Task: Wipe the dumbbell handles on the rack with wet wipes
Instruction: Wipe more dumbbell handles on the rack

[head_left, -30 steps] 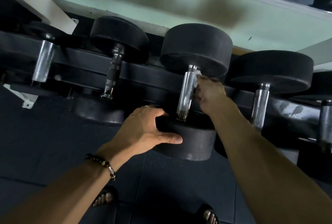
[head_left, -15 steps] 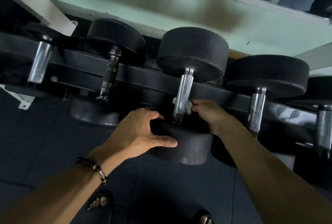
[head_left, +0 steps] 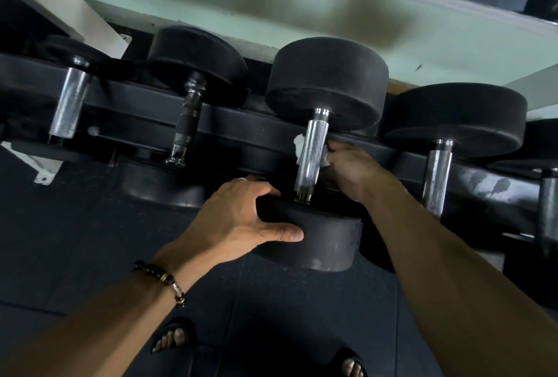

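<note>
A black dumbbell lies across the black rack [head_left: 241,132] in front of me, its knurled chrome handle [head_left: 312,153] running away from me between two round rubber heads. My left hand [head_left: 241,219] grips the near head [head_left: 326,240], thumb along its side. My right hand [head_left: 353,168] holds a white wet wipe [head_left: 299,147] wrapped under the handle; the wipe shows on both sides of the bar at mid-length. The fingers of that hand are hidden behind the handle.
More dumbbells sit on the rack: one with a dark handle [head_left: 187,123] and one with a chrome handle [head_left: 68,104] to the left, two more chrome handles [head_left: 437,174] to the right. A pale green wall [head_left: 302,14] stands behind. My sandalled feet [head_left: 172,340] are on dark floor mats.
My right hand slid the wipe from the far end of the handle down toward the near head, then partway back up. My left hand stayed on the near head.
</note>
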`<state>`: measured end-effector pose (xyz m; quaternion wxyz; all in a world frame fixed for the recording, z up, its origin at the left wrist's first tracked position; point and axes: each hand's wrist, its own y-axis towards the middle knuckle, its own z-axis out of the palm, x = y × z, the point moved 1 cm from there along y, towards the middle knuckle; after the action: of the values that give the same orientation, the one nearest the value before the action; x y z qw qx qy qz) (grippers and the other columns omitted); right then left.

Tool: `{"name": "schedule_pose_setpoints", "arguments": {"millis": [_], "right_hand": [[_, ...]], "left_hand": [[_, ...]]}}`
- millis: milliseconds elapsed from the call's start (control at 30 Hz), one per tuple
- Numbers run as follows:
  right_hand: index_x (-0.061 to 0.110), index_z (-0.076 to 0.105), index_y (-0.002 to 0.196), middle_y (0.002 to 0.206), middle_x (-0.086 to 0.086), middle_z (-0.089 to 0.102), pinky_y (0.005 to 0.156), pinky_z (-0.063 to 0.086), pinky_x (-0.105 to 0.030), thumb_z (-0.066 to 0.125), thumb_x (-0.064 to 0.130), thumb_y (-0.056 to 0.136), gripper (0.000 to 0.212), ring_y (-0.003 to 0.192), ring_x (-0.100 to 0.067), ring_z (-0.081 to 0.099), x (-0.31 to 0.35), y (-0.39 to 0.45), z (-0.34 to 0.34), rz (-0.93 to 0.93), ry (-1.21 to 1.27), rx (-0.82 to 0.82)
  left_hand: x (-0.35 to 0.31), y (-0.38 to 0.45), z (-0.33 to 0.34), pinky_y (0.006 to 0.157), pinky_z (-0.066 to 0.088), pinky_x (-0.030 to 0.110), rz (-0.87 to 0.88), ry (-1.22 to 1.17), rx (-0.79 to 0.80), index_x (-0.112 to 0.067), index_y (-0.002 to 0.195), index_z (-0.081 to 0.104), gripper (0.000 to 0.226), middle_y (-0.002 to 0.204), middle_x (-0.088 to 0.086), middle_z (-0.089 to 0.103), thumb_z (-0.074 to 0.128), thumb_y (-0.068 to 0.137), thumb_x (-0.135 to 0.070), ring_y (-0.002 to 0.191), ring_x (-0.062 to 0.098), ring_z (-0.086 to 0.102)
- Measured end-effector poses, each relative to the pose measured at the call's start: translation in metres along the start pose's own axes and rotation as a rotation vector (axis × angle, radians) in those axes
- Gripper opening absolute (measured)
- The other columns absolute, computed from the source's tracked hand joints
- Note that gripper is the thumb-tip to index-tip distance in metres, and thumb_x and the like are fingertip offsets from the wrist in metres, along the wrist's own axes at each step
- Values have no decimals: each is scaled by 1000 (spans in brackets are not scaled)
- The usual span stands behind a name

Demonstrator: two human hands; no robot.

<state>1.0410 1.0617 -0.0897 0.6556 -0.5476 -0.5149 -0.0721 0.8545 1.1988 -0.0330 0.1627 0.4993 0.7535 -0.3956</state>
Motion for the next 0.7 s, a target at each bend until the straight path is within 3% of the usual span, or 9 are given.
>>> {"name": "schedule_pose_setpoints", "arguments": {"millis": [100,167,233,300,367,433,533,633,700], "right_hand": [[11,73,105,100,-5,76,88,57,-33,57,-5,87,29,94,-16,71,-17,-20,-10,45,-387,196],[17,74,108,100,0,76,88,56,-29,59,-1,88,30,96,-13,71,-22,-30,-13,86,-461,310],[14,76,98,89,3,77,82,57,-25,65,-2,82,25,85,-8,71,-14,-23,-11,48,-338,231],[5,75,96,93,-10,76,90,56,-38,72,1,64,32,84,-16,68,-4,-6,-9,-50,-140,35],[2,74,88,86,-12,71,85,52,-42,68,2,54,34,82,-21,63,1,1,-8,-108,-59,-71],[7,74,79,83,-6,71,80,50,-32,68,3,61,19,80,-20,62,-8,-9,-10,-84,-236,-4],[14,75,89,88,0,73,76,50,-25,65,1,84,17,83,-16,66,-21,-33,-12,48,-516,197],[12,68,68,71,-3,66,71,46,-29,68,2,65,11,71,-17,59,-3,-25,-7,-34,-299,39],[13,70,72,77,-8,68,73,50,-34,60,-5,67,21,74,-19,62,12,-4,-2,-55,8,-104]], "left_hand": [[0,-1,0,97,45,33,6,-5,2,-36,121,62,92,117,-12,60,58,45,-89,114,8,52],[0,-2,0,96,45,32,9,-2,-5,-36,121,61,93,116,-12,60,57,45,-89,113,8,52],[-1,-2,1,97,44,32,8,5,2,-36,122,60,93,117,-12,59,57,45,-89,115,8,51],[-2,-2,0,99,43,33,4,7,3,-36,123,59,94,121,-12,59,57,46,-89,117,8,50],[-2,-2,0,100,43,33,3,4,5,-36,123,59,93,122,-11,58,57,46,-88,118,9,50],[-1,-2,0,100,44,35,-1,-7,9,-36,123,59,92,122,-11,58,58,46,-88,118,9,50],[-2,-3,0,100,46,36,-8,-24,11,-35,123,60,92,121,-10,58,60,46,-86,116,9,51],[-2,-3,0,100,45,35,-3,-16,8,-35,123,59,92,122,-10,58,60,47,-86,117,10,51],[-1,-3,0,100,45,35,-1,-21,-3,-35,123,59,91,123,-11,58,60,47,-86,118,10,50]]}}
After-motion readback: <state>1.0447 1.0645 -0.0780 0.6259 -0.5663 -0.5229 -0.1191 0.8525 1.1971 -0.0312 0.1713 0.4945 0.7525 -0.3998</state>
